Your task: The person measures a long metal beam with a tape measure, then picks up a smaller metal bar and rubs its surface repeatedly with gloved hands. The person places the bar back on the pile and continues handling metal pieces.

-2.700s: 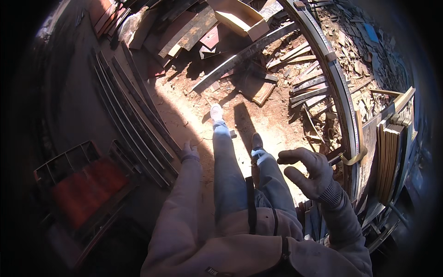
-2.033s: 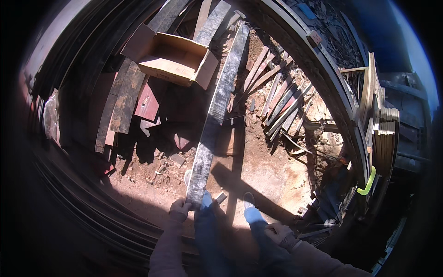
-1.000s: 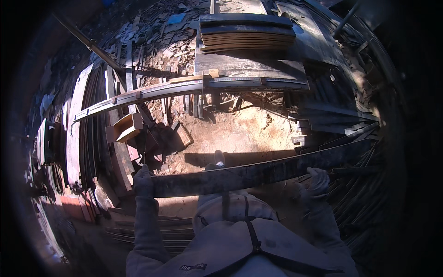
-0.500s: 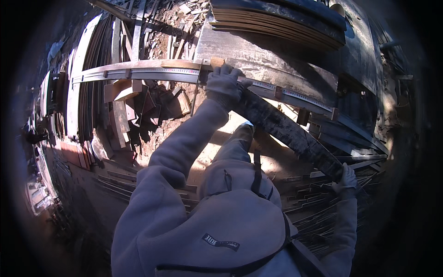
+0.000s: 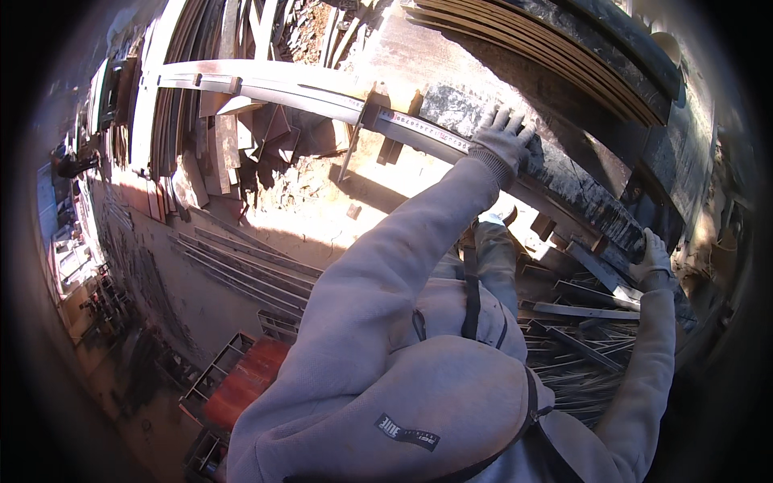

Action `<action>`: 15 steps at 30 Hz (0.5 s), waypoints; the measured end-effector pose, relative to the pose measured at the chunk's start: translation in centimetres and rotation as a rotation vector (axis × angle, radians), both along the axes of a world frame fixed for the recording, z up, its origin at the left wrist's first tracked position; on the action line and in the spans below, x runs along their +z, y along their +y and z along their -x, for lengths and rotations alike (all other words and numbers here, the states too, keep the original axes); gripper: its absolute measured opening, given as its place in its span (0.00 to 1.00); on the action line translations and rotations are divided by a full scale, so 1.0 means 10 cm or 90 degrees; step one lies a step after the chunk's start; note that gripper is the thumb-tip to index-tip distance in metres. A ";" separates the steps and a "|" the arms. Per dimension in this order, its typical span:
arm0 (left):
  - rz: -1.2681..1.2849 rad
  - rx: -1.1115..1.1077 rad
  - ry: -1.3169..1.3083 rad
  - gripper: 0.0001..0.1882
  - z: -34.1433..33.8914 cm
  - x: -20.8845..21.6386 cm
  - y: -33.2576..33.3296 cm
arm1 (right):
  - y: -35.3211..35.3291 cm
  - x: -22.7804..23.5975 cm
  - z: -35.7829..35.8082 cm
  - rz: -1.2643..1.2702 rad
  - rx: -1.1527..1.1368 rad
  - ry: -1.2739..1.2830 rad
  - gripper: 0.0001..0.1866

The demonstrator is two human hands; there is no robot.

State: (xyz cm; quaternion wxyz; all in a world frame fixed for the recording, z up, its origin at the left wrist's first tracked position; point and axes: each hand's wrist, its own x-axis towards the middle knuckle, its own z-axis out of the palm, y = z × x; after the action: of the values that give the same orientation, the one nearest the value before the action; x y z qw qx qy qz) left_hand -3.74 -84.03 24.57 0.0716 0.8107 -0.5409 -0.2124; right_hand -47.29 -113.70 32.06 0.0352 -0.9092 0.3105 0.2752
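Note:
A long dark board (image 5: pixel 576 179) with pale worn patches lies slanted along the bench, from its middle toward the right. My left hand (image 5: pixel 501 138), in a light glove, rests on the board with fingers spread flat. At the board's right end, my gloved right hand (image 5: pixel 654 262) grips its edge, with part of the fingers hidden. A measuring tape strip (image 5: pixel 427 129) runs along the metal rail (image 5: pixel 326 103) at the bench's near edge, just left of my left hand. A dark metal stop (image 5: pixel 372 111) crosses the rail.
Stacked brown-edged sheets (image 5: pixel 547 52) lie at the far right of the bench (image 5: pixel 403 48). Long strips (image 5: pixel 181 88) and wood offcuts (image 5: pixel 274 133) crowd the left. Thin slats (image 5: pixel 576 362) cover the ground by my right arm. A red-topped frame (image 5: pixel 250 382) stands lower left.
The board has swung up from a diagonal in front of my body onto the bench, alongside the rail. My left hand has shifted right along with it, its fingers now spread.

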 end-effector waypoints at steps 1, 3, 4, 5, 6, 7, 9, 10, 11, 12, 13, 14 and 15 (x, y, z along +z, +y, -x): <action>-0.009 0.002 0.003 0.37 0.01 -0.02 0.00 | -0.03 -0.06 -0.05 -0.012 0.008 -0.003 0.57; -0.043 -0.005 0.039 0.37 0.02 -0.02 0.01 | -0.08 -0.15 -0.11 -0.040 -0.018 0.015 0.57; -0.053 0.007 0.046 0.40 0.03 -0.02 0.01 | -0.10 -0.18 -0.12 -0.053 -0.012 0.023 0.59; -0.063 -0.001 0.053 0.41 0.03 -0.02 0.02 | -0.12 -0.21 -0.12 -0.056 0.018 0.003 0.59; -0.055 -0.002 0.074 0.42 0.03 -0.03 0.03 | -0.15 -0.21 -0.10 -0.071 0.033 -0.007 0.59; -0.069 -0.008 0.076 0.43 0.02 -0.03 0.04 | -0.18 -0.22 -0.09 -0.085 0.025 0.001 0.60; -0.043 0.025 0.142 0.46 0.01 -0.07 0.04 | -0.25 -0.21 -0.03 -0.078 0.066 -0.024 0.60; -0.051 0.037 0.159 0.46 0.01 -0.10 0.03 | -0.30 -0.21 -0.01 -0.073 0.074 -0.024 0.60; -0.053 0.048 0.184 0.46 0.01 -0.14 0.02 | -0.33 -0.23 0.01 -0.061 0.054 -0.001 0.60; -0.071 0.037 0.186 0.46 0.01 -0.18 0.01 | -0.37 -0.26 0.02 -0.064 0.078 -0.023 0.60; -0.084 0.024 0.197 0.47 0.01 -0.23 0.01 | -0.40 -0.31 0.03 -0.061 0.074 -0.020 0.61; -0.098 0.009 0.208 0.47 0.01 -0.29 0.01 | -0.41 -0.36 0.04 -0.064 0.061 -0.027 0.61; -0.087 0.003 0.192 0.46 0.01 -0.33 0.02 | -0.42 -0.43 0.05 -0.054 0.068 -0.024 0.61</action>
State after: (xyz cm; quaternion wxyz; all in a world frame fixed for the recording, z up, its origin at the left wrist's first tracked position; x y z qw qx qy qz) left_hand -3.84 -83.83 21.25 0.0972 0.7738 -0.5066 -0.3677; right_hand -47.78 -117.90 27.76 0.0649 -0.9273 0.2485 0.2723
